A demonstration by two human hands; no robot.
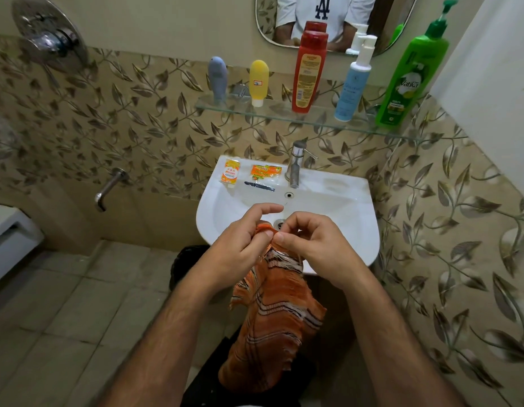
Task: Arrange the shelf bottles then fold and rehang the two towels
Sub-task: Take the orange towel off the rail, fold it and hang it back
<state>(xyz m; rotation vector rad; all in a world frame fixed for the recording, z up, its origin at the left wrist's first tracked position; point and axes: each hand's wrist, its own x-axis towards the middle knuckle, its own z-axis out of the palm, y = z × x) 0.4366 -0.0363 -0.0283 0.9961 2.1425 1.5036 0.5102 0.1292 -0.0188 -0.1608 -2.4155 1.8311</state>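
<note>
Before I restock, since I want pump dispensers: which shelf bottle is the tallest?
The green Vatika pump bottle at the shelf's right end; it towers over the red, blue-white, yellow and grey ones.

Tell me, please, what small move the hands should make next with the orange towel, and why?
Probably draw the two hands apart along the top edge. Both the left hand and the right hand pinch the orange striped towel at one bunched spot above the sink, so it hangs crumpled and needs spreading flat before folding.
</note>
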